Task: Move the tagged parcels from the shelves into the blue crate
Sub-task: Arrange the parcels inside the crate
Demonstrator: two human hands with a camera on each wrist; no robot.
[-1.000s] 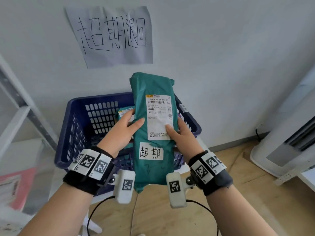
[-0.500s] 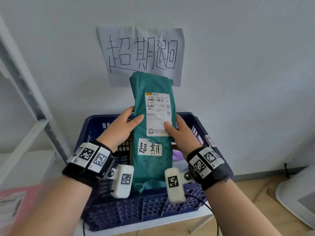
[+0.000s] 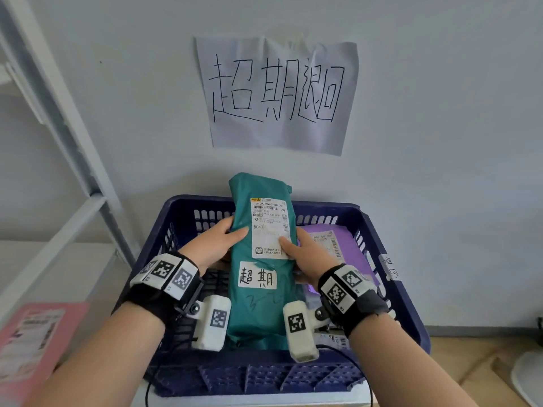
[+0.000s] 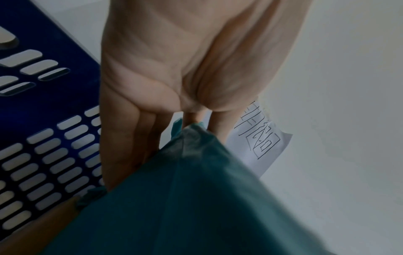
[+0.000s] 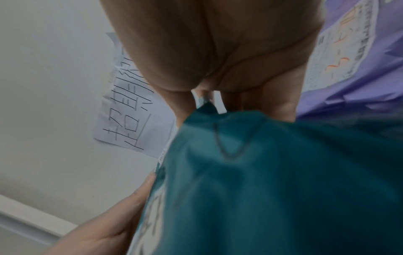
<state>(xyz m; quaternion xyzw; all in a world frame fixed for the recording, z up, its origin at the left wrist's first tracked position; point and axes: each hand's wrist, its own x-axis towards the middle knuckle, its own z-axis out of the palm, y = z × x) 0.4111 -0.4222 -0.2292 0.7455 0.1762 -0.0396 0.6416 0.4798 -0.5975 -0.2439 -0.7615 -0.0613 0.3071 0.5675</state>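
Both hands [image 3: 255,248] gripping parcel [image 3: 260,306] edges

You have: green parcel [image 3: 261,306], matt wrinkled plastic film, paper labels; blue crate [image 3: 411,312], perforated hard plastic; wall sign [image 3: 276,95], creased paper.

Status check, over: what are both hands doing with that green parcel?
Left hand and right hand grip the green parcel by its sides. Parcel over the blue crate. Purple parcel already inside, right.

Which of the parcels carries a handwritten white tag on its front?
The teal parcel, held by both hands; the purple parcel in the crate shows only a printed shipping label.
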